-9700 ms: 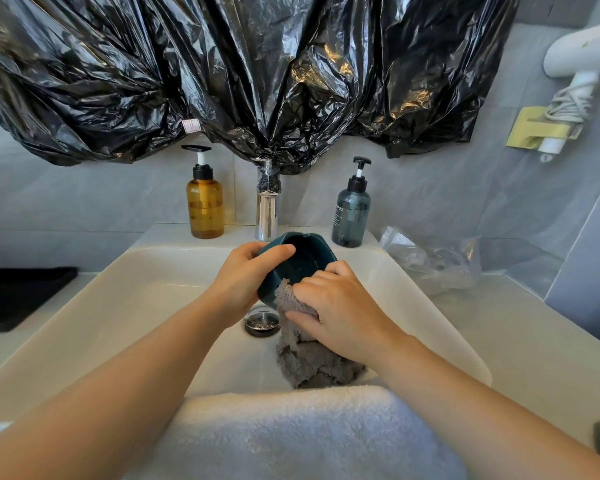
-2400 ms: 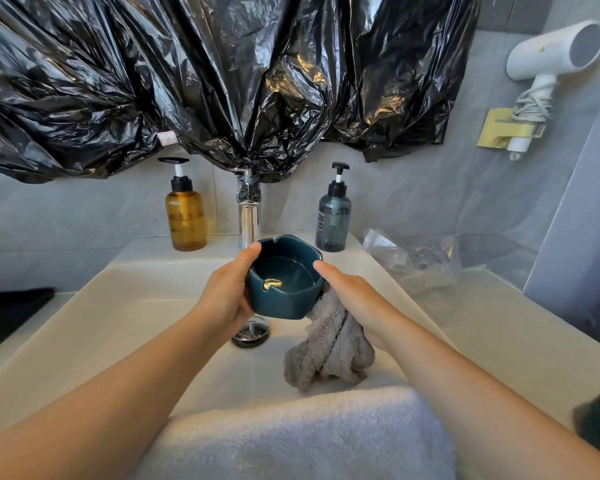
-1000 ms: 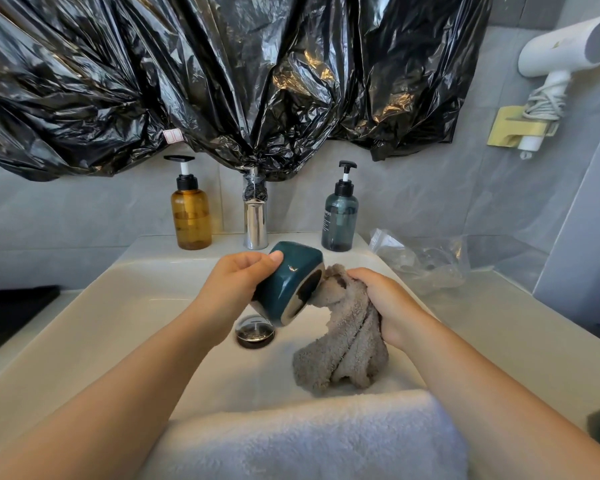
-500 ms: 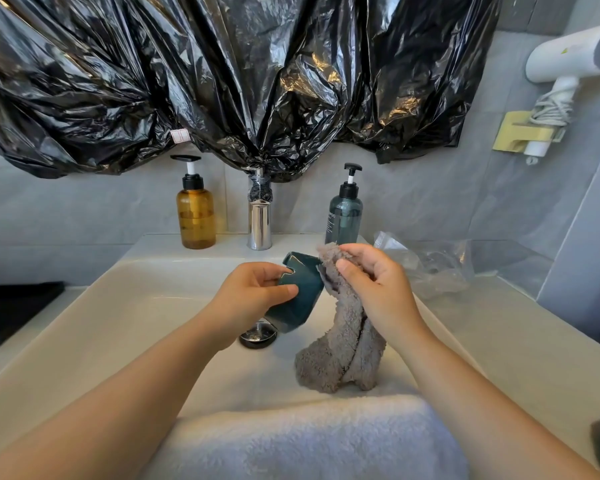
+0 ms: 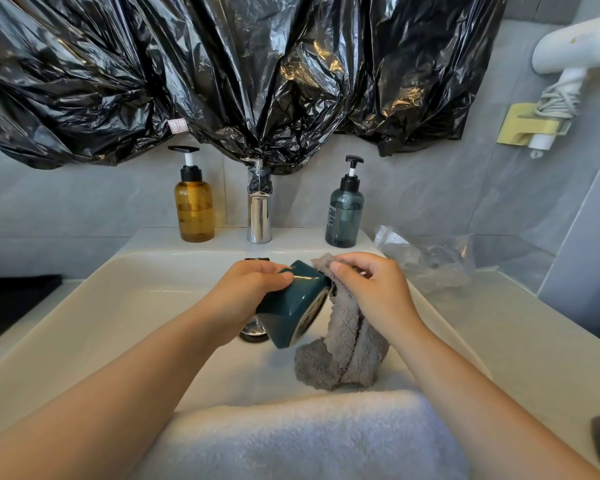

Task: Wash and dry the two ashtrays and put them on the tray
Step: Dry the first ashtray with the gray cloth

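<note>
Head view: over the white ceramic sink basin (image 5: 125, 306), the left hand (image 5: 246, 292) curls round a dark teal glazed ashtray (image 5: 291, 303), tipped on its side above the basin's drain (image 5: 253, 333). The right hand (image 5: 374, 292) pinches a grey fluffy cloth (image 5: 343, 351) against the ashtray's upper edge; its tail hangs into the basin.
</note>
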Available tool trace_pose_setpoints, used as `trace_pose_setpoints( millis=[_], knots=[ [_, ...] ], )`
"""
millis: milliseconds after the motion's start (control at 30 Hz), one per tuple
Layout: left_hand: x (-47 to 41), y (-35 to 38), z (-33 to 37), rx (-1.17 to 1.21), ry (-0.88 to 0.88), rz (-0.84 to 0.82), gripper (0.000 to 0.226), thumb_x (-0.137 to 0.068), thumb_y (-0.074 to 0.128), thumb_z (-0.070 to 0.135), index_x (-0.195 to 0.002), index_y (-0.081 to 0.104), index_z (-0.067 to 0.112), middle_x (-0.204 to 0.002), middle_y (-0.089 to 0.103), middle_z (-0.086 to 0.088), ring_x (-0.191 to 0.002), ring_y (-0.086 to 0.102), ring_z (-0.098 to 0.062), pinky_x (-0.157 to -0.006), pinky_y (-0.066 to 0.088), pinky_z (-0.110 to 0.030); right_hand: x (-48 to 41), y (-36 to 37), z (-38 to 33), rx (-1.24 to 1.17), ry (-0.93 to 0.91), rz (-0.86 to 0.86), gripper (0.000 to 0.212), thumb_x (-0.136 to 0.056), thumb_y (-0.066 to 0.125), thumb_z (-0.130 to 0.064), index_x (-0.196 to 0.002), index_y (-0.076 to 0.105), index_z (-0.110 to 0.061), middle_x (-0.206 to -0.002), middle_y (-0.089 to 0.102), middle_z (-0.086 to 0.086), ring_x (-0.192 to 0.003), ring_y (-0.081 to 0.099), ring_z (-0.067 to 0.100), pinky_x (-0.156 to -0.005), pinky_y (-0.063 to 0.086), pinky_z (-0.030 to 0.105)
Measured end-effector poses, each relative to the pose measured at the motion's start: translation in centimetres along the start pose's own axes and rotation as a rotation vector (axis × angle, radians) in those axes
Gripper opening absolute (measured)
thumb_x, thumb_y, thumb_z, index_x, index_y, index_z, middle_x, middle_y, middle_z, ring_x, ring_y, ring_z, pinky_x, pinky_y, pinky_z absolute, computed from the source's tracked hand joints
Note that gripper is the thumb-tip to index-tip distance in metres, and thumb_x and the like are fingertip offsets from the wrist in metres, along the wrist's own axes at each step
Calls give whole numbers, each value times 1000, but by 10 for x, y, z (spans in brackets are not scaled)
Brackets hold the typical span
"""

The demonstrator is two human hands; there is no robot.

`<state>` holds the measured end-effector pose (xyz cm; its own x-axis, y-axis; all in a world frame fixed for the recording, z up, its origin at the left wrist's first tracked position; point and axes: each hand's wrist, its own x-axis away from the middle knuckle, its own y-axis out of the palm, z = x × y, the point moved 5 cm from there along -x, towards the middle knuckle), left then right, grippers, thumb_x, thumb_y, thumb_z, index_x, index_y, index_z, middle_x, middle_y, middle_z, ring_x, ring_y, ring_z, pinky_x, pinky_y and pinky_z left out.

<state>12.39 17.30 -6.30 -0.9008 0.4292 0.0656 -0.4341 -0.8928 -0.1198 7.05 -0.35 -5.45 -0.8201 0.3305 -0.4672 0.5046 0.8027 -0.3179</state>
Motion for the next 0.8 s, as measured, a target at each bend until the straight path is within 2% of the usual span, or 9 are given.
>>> trace_pose_setpoints(
  millis=[133, 300, 400, 467, 533, 633, 733, 800],
  knots=[
    [-4, -7, 0, 155, -37, 46, 26, -94, 52, 13, -116, 62, 2, -112, 68, -20, -106, 63, -34, -96, 46, -41, -1, -13, 8, -58, 46, 71, 16, -92, 63, -20, -103, 74, -16, -98, 72, -6, -95, 65, 8, -87, 49, 25],
    [-6, -10, 0, 161, -66, 117, 32, -93, 55, 15, -123, 57, 2, -117, 65, -20, -110, 61, -34, -98, 47, -41, 1, -13, 3, -112, 17, 72, 15, -93, 62, -21, -103, 73, -22, -99, 72, -10, -95, 65, 4, -84, 48, 17],
    [-3, -11, 1, 101, -2, 93, 26, -94, 55, 15, -116, 63, 4, -112, 68, -18, -107, 62, -33, -99, 47, -42, 3, -13, -6, -161, -39, 56, 15, -93, 61, -20, -102, 71, -27, -99, 72, -14, -93, 64, -3, -79, 47, 8],
    [0, -9, 3, 50, 40, 53, 21, -94, 55, 11, -111, 65, 7, -107, 71, -15, -105, 64, -31, -96, 49, -41, 6, -11, -13, -188, -86, 38, 16, -93, 62, -18, -99, 69, -31, -98, 71, -13, -92, 64, -4, -78, 48, 9],
    [1, -4, 5, 13, 67, -6, 23, -92, 56, 4, -112, 65, 9, -105, 73, -13, -101, 67, -29, -86, 52, -36, 8, -5, -17, -156, -117, 5, 18, -91, 64, -19, -99, 67, -35, -96, 71, -12, -92, 63, -1, -78, 49, 12],
    [3, 0, 6, -31, 99, -42, 24, -87, 60, -2, -107, 66, 10, -103, 74, -13, -95, 70, -27, -83, 55, -35, 8, 4, -19, -54, -155, -51, 14, -89, 66, -19, -98, 72, -29, -97, 71, -12, -95, 63, 2, -81, 50, 16],
    [5, 1, 7, -89, 120, -10, 22, -83, 67, -1, -101, 69, 12, -100, 75, -9, -92, 71, -26, -84, 57, -39, 7, 7, -20, 7, -178, -80, 13, -86, 70, -18, -92, 75, -28, -94, 66, -9, -93, 59, 1, -79, 44, 8],
    [5, 1, 7, -114, 121, 6, 20, -81, 69, 0, -96, 71, 13, -95, 76, -7, -89, 72, -23, -80, 57, -35, 7, 10, -19, 30, -179, -121, 13, -86, 71, -18, -92, 76, -28, -92, 64, -8, -91, 58, 2, -77, 44, 9]
  ],
)
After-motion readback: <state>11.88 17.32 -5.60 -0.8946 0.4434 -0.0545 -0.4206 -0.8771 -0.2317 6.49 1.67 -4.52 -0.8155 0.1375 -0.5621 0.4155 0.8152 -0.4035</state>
